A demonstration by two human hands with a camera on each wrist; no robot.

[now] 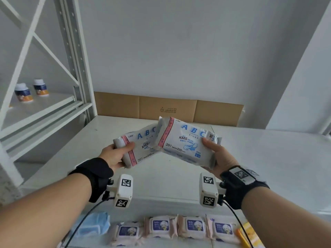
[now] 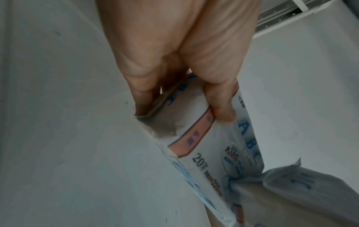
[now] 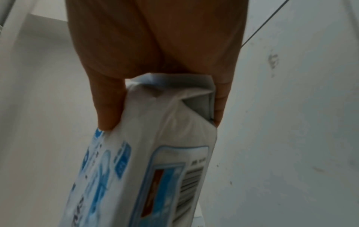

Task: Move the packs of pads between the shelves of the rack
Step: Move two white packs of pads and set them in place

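Soft crinkly plastic pad packs (image 1: pixel 186 142)

right hand (image 3: pixel 155 46); fingers (image 3: pixel 108 107) grip pad pack (image 3: pixel 155 138)

Left pack (image 1: pixel 141 146) tucked behind right pack (image 1: pixel 186 142), above shelf (image 1: pixel 268 158).

Head view evenly lit, soft diffuse daylight, no glare; faint shadows cast on white shelf (image 1: pixel 268 158). Straight rack upright (image 1: pixel 75 56) bowed by wide-angle distortion at left edge. Wrist views dimmer, grainy; near palms underexposed, pack print softened by blur.
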